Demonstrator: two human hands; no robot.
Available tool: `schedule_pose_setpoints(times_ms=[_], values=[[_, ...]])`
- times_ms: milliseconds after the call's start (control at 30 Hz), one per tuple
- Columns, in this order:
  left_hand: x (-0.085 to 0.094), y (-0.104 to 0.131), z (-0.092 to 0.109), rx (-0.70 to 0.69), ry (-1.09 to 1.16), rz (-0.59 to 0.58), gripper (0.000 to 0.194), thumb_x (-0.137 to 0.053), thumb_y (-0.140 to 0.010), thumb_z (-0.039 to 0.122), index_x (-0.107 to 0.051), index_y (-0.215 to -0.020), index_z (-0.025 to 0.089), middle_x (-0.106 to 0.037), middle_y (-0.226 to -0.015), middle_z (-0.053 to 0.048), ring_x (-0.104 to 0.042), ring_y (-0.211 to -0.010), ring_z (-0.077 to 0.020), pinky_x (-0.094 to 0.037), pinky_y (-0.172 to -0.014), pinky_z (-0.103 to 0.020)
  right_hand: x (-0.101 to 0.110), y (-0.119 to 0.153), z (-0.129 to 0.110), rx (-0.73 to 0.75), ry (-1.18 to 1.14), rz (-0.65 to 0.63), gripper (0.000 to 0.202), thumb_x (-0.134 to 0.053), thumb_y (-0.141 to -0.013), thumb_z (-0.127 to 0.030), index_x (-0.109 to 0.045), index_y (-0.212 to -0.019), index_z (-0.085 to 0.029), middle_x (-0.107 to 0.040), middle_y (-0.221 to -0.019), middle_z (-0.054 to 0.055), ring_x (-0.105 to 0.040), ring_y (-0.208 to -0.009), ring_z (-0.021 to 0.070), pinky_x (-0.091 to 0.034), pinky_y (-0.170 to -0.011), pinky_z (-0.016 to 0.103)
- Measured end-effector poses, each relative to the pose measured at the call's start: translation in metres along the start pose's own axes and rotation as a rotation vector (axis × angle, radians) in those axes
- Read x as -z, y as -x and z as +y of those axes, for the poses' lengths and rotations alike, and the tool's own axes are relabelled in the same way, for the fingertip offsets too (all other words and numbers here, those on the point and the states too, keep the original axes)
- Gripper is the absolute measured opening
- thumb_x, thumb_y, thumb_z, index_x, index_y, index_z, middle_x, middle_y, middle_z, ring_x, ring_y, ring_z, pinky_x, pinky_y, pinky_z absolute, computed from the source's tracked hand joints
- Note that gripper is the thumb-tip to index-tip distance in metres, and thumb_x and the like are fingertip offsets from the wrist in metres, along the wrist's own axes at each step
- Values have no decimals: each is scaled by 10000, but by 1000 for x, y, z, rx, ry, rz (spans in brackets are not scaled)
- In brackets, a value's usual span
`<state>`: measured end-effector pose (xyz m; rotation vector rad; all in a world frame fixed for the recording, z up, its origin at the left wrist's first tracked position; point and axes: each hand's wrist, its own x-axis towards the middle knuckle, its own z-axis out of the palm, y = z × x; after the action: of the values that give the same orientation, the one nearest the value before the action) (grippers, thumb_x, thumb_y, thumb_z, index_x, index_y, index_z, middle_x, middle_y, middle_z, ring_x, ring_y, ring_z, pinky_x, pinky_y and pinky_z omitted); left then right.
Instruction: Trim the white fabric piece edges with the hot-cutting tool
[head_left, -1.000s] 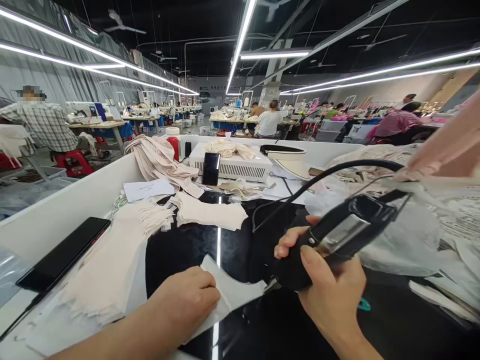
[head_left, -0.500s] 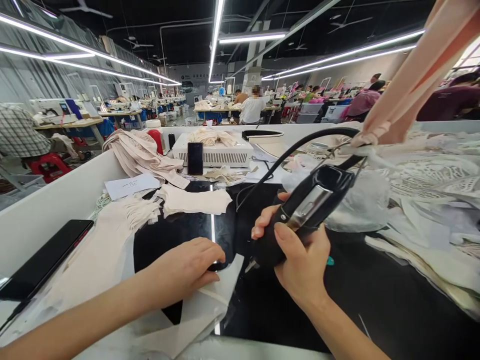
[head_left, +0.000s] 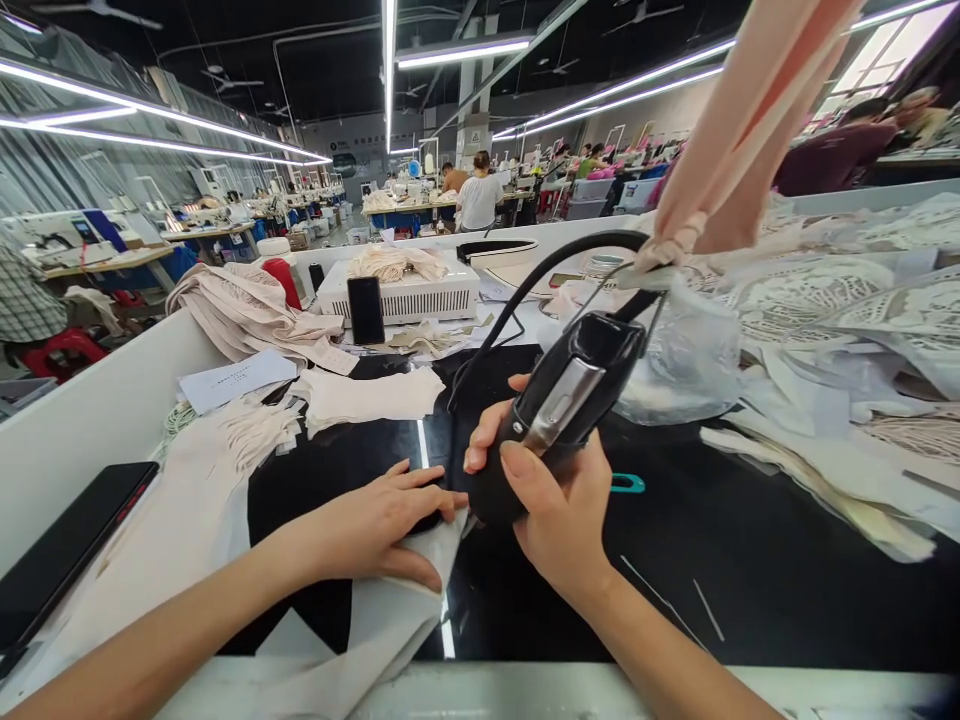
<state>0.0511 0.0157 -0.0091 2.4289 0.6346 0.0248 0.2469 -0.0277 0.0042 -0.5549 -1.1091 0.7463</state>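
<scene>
A sewing workshop, shown by sewing machines [head_left: 67, 235] and workers at rows of tables [head_left: 127, 258].

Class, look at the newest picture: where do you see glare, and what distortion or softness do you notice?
Head view: a white strip of glare on the glossy black work surface; ceiling lights very bright against the dark roof; wide-angle stretch makes the forearms loom; distant workstations look small and indistinct.

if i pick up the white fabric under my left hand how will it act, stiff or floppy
The fabric is probably floppy, since it lies in soft folds and trails over the table edge. It looks thin, so likely light for its size. It may also slide easily on the shiny black surface once the left hand lifts.
</scene>
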Motion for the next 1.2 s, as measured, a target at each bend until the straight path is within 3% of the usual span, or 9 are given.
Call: schedule_pose_setpoints(times_ms=[467, 733, 1000, 1200], values=[[-9, 0, -19, -77, -22, 52, 724, -812, -931, 650, -580, -1499, 265, -642, -1531, -156, -283, -1672, -389, -129, -1347, -728, -9, 3, 1, -22, -34, -11, 279, -861, -909, -353, -667, -1102, -297, -742, -845, -59, -659, -611, 111, -607, -589, 248], [-2, 7, -7, -24, -72, 40, 657, -806, -957, 605, -585, -1475, 267, -691, -1450, -135, -351, -1644, -381, -146, -1325, -763, -6, 3, 4, -5, 11, -25, 291, -852, -926, -417, -659, -1102, -287, -728, -849, -45, -667, -644, 122, -604, -627, 262], [-2, 12, -4, -27, -189, 13, 517, -791, -997, 513, -630, -1418, 259, -540, -1670, -113, -299, -1662, -400, -150, -1324, -765, -9, 3, 6, -6, 31, -17, 321, -859, -909, -423, -660, -1116, -280, -729, -843, -43, -666, -626, 129, -605, -614, 275], [1, 11, 1, -18, -187, 9, 496, -808, -986, 508, -658, -1398, 277, -559, -1657, -92, -313, -1655, -406, -129, -1335, -751, -11, 0, 2, -19, 10, -10, 272, -855, -904, -365, -667, -1077, -275, -737, -824, -51, -680, -624, 127, -612, -617, 269]])
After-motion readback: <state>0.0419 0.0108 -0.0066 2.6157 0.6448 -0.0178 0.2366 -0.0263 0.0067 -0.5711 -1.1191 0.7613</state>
